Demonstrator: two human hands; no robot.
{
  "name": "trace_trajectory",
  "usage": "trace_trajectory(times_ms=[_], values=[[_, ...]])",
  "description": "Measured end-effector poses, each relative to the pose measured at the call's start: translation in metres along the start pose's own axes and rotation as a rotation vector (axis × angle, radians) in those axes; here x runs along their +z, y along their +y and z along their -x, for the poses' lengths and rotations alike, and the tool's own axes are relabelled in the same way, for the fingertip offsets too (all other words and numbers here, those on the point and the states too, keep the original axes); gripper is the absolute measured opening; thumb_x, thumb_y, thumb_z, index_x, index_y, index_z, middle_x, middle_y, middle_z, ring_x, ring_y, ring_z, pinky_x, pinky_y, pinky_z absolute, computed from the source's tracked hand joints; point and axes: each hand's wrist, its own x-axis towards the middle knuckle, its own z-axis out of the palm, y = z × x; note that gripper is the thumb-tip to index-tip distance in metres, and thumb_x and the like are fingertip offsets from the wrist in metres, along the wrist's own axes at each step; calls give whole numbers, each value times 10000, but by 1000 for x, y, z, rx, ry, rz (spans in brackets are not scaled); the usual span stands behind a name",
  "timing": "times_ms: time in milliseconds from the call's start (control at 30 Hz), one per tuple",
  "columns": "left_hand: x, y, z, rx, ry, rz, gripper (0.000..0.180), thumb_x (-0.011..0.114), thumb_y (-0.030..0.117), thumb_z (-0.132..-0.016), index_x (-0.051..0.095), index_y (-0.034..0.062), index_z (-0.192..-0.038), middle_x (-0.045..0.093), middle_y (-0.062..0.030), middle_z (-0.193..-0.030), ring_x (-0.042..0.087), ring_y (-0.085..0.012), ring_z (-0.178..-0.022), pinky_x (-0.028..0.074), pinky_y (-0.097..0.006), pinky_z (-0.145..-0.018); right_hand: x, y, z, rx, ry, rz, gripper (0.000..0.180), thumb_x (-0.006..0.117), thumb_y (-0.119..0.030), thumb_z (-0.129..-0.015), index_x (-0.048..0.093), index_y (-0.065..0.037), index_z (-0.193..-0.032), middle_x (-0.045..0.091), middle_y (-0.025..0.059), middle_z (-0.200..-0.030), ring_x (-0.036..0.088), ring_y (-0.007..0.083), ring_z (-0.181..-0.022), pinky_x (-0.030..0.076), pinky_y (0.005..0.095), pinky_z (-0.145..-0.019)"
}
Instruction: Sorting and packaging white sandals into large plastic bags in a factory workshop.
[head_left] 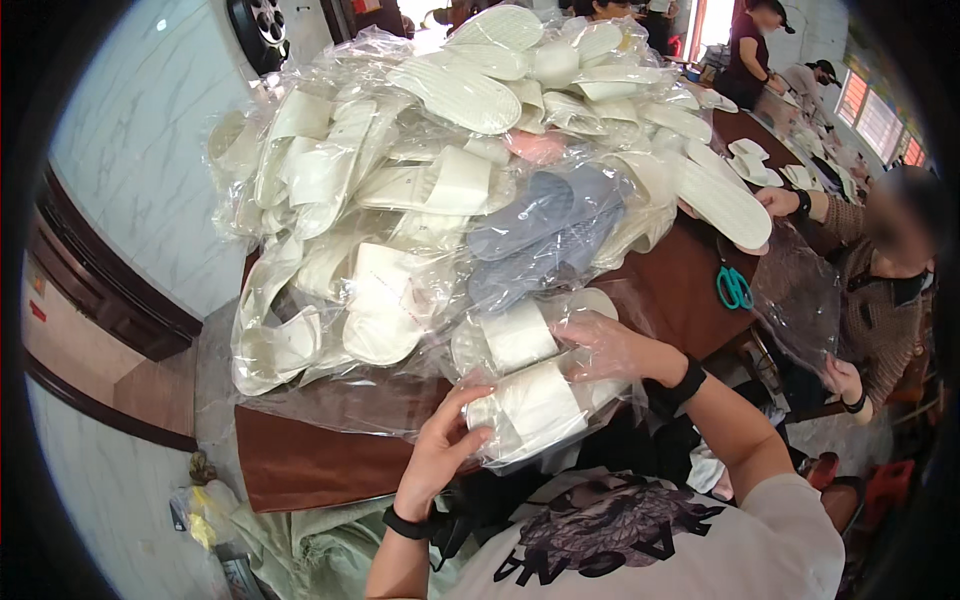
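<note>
A pair of white slide slippers (541, 408), side by side in a clear plastic bag, is at the table's near edge. My left hand (447, 437) grips the near slipper's left end through the plastic, thumb and fingers closed on it. On the other side, my right hand (622, 352) has its fingers closed around the slippers' right part, partly veiled by shiny film. Just beyond lies a bagged blue-grey pair (548, 225). Another bagged white slipper (388, 300) rests to its left.
A large heap of bagged white slippers (330, 170) covers most of the brown table (300, 455). Teal-handled scissors (733, 288) lie on the right. There a co-worker (880, 310) holds a white slipper (722, 195) and a clear bag (797, 285). Other people are farther back.
</note>
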Motion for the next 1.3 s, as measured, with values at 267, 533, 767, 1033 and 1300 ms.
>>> trace_trajectory(times_ms=[267,533,767,1033,1300], values=[[7,11,0,-54,70,-168,679,521,-130,-891,341,62,-1516,355,-117,-1556,609,-184,-1146,513,-260,-891,-28,-12,13,283,99,124,213,741,-236,-725,638,-88,-839,607,81,-951,565,294,-909,455,398,-779],[10,6,5,-195,374,14,435,579,79,-972,434,-56,-1360,645,-155,-1013,680,-209,-697,594,-299,-584,-13,-23,16,340,248,58,207,733,-275,-756,625,-107,-809,573,93,-884,602,301,-820,485,422,-646],[-3,-17,-1,-149,255,-147,551,605,-35,-898,405,72,-1400,650,-115,-1004,618,-113,-744,493,-234,-571,-8,-14,14,435,142,-184,267,698,-292,-813,609,-52,-890,567,143,-923,607,349,-808,491,449,-729],[9,-16,23,-367,274,76,601,712,35,-864,387,67,-1369,697,-78,-836,578,-81,-640,409,-208,-508,-13,-19,17,562,200,-36,282,714,-269,-784,583,-54,-912,549,119,-904,607,347,-836,494,434,-704],[16,14,43,-188,426,-499,428,693,0,-861,573,53,-1269,657,-43,-781,578,-92,-648,454,-240,-563,-4,-23,12,612,144,30,268,701,-266,-819,597,-58,-952,595,94,-992,607,320,-968,511,418,-771]])
